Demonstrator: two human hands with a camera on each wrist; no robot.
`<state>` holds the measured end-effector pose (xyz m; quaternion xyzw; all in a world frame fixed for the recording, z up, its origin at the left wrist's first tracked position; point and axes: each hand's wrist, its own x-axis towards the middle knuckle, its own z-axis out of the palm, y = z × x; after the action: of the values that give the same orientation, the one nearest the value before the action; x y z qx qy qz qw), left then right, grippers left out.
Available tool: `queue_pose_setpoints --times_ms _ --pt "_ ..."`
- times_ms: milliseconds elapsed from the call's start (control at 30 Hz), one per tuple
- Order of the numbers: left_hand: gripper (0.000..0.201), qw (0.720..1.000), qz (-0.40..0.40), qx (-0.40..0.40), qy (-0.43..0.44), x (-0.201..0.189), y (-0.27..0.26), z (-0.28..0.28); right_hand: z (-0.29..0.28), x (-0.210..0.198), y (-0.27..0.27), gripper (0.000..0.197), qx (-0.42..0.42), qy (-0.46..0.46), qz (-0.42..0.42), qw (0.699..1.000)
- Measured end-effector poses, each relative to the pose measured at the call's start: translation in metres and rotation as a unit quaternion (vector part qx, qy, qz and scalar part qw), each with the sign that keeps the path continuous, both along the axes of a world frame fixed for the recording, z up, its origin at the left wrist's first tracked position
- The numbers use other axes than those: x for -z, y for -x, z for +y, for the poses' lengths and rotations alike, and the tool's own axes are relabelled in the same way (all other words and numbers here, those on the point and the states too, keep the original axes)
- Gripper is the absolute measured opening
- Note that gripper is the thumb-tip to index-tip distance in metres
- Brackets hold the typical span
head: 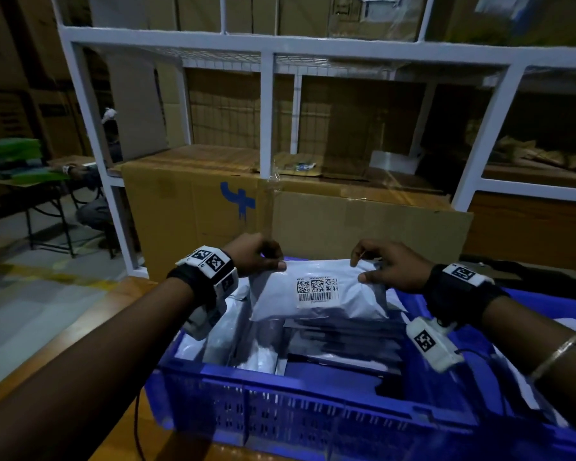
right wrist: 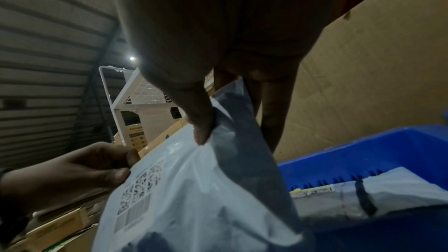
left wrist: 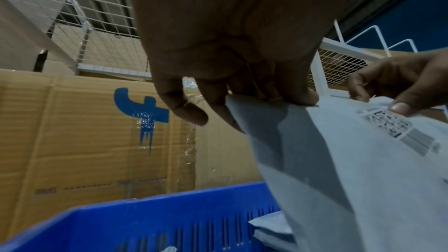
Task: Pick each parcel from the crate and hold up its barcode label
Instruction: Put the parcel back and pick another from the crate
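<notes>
A white poly-bag parcel (head: 316,292) hangs above the blue crate (head: 280,410), its barcode label (head: 316,289) facing me. My left hand (head: 263,257) pinches its top left corner, thumb on the front. My right hand (head: 379,264) pinches the top right corner the same way. In the left wrist view the left hand (left wrist: 242,93) grips the parcel (left wrist: 351,179) edge, with the label (left wrist: 397,131) near the right hand's thumb. In the right wrist view the right hand (right wrist: 206,122) holds the folded corner of the parcel (right wrist: 181,198). More grey and white parcels (head: 313,341) lie in the crate.
A large cardboard box (head: 230,207) with a blue logo stands just behind the crate, under a white wire shelving rack (head: 266,111). The crate sits on a wooden table (head: 90,327). A person sits at a table at far left (head: 90,194).
</notes>
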<state>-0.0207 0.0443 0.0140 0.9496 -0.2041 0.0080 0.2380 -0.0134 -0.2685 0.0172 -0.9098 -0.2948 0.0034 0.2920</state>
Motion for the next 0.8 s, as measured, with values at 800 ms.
queue_pose_setpoints --times_ms 800 --pt "0.008 0.995 -0.048 -0.046 0.073 -0.035 0.014 -0.02 0.023 0.008 -0.018 0.018 -0.076 0.094 -0.079 0.99"
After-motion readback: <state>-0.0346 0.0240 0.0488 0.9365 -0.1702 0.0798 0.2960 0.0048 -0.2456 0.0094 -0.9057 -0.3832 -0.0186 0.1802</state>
